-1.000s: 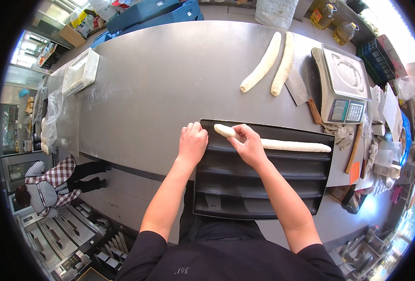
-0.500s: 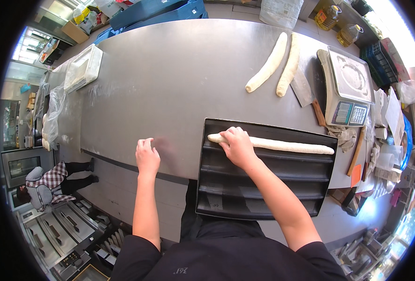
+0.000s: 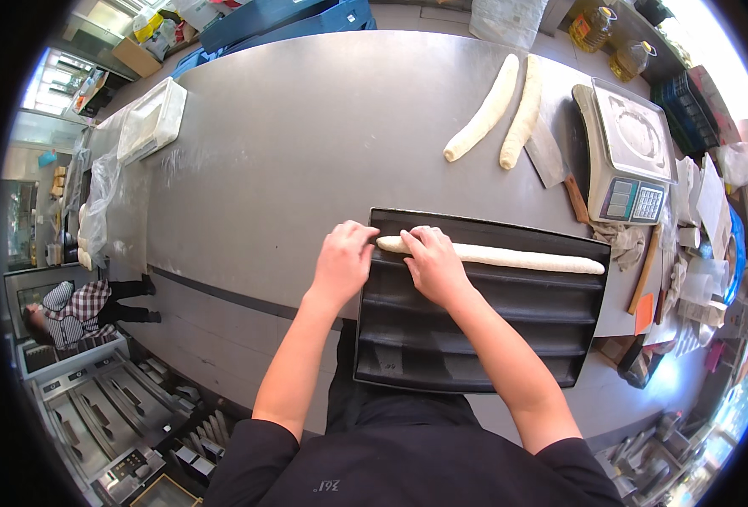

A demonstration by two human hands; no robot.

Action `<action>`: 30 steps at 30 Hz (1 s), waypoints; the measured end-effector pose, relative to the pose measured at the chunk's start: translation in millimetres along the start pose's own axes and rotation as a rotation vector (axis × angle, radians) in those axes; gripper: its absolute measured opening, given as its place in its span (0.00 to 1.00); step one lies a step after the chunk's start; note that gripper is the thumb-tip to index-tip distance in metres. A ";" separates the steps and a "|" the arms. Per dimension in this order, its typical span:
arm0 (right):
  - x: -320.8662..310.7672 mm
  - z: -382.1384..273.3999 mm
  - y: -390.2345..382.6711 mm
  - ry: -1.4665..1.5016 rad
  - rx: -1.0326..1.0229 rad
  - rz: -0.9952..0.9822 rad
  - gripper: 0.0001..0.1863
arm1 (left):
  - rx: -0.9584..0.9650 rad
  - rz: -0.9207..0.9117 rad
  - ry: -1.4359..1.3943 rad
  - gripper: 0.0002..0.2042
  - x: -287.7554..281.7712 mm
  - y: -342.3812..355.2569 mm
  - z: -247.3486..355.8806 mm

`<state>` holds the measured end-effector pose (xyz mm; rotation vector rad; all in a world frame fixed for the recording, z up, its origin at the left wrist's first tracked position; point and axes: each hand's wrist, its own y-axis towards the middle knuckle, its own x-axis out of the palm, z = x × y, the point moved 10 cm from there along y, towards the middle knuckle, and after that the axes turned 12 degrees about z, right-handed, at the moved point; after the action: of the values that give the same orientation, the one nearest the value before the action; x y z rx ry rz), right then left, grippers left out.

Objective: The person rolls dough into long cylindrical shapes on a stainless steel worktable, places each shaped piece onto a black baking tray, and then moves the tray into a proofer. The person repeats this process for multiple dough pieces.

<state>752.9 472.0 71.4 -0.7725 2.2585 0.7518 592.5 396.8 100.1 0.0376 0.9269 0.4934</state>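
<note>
A black ridged baking tray (image 3: 475, 338) lies across the worktable's near edge, with a long pale dough rope (image 3: 526, 260) in its top groove. My right hand (image 3: 429, 258) grips the rope near its left end, fingertips curled over it. My left hand (image 3: 347, 258) is at the tray's left rim, beside the rope's tip, fingers bent with thumb and index apart. Farther back, two more dough ropes (image 3: 484, 112) (image 3: 521, 115) lie side by side on the metal table (image 3: 289, 144), next to a cleaver (image 3: 549, 165).
A scale (image 3: 627, 135), cloth (image 3: 614, 245) and wooden stick (image 3: 644, 275) crowd the right side. A white bin (image 3: 150, 118) and plastic sheet (image 3: 99, 203) are at left. Blue crates (image 3: 272, 25) stand beyond the table. A person (image 3: 78, 313) in a checked apron is at lower left, by steel equipment (image 3: 120, 410).
My left hand went left off the tray, then came back to its rim. My right hand settled the dough rope's end into the groove. The person at lower left shifted slightly.
</note>
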 end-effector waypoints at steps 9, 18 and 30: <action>-153.1 99.4 -69.5 -0.222 0.196 0.171 0.30 | 0.179 -0.227 -0.016 0.22 64.9 6.2 45.2; -275.2 213.5 -157.6 -0.563 0.370 0.095 0.33 | 0.290 -0.212 0.039 0.14 80.3 9.7 43.9; -254.0 203.5 -126.0 -0.391 0.278 0.030 0.23 | 0.378 -0.226 -0.028 0.29 128.1 4.3 124.4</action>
<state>1074.6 607.1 82.0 -0.4182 1.9650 0.5310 750.9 477.0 79.7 0.2790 0.9731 0.1034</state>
